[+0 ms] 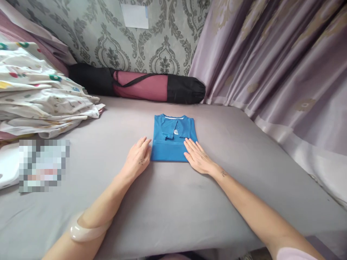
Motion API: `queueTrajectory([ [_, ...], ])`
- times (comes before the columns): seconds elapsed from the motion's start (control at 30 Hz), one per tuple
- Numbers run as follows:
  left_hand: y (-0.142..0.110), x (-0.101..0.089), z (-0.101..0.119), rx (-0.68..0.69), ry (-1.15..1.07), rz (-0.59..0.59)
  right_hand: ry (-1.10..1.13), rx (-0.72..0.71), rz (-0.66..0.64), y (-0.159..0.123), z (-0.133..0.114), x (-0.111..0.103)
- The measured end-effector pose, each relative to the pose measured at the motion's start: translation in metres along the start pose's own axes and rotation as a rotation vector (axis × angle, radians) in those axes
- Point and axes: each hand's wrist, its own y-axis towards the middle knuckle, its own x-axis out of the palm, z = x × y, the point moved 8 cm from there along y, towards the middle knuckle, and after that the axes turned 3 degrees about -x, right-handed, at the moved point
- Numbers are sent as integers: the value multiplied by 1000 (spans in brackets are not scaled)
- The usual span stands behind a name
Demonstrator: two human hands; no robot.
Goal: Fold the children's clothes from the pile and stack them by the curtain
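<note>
A blue T-shirt (169, 151) lies folded into a compact rectangle on the grey sheet, its neckline at the far edge. Both sleeves are turned inward over the front, and part of a white letter shows between them. My right hand (199, 157) rests flat on the shirt's near right corner, fingers stretched out and pointing away from me. Beside the left edge, my left hand (138, 156) lies on the sheet with its fingers extended, the fingertips close to the fabric. Neither hand grasps anything.
A rolled pink mat in a black carrying bag (141, 86) lies along the patterned wall. White printed fabric (46, 94) is heaped at the left, with a white object (9, 164) and a blurred-out item (45, 166) nearer me. Purple curtains (271, 54) hang along the right.
</note>
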Motion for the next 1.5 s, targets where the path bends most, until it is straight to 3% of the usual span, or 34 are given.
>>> queueTrajectory([
  [0.17,1,-4,-10,-51,-80,59,86,48,-106,3,6,3],
  [0.3,1,-7,-14,-78,-113,85,67,-20,-15,21,-31,-14],
  [0.43,1,-7,-18,-85,-142,105,54,-222,-7,36,-77,-1],
  [0.53,1,-7,-20,-104,-159,98,70,-250,-57,38,-85,11],
  [0.67,2,-10,-21,-161,-180,85,108,-211,-145,43,-83,8],
  [0.73,2,-14,-22,-186,-194,111,108,-209,-117,53,-90,-2],
  [0.83,2,-21,-23,-199,-214,154,67,-258,26,73,-109,-12],
  [0.9,1,-25,-25,-217,-222,164,39,-285,58,86,-121,-5],
  [0.97,1,-28,-27,-259,-219,162,34,-283,8,96,-126,12],
  [1.1,1,-30,-26,-314,-197,114,68,-273,-38,101,-126,31],
  [1.27,2,-23,-18,-223,-191,75,247,-277,-20,95,-117,16],
  [1.37,2,-18,-15,-151,-184,75,319,-239,48,80,-95,-4],
  [1.5,1,-10,-6,-56,-179,19,162,-77,113,52,-42,-22],
])
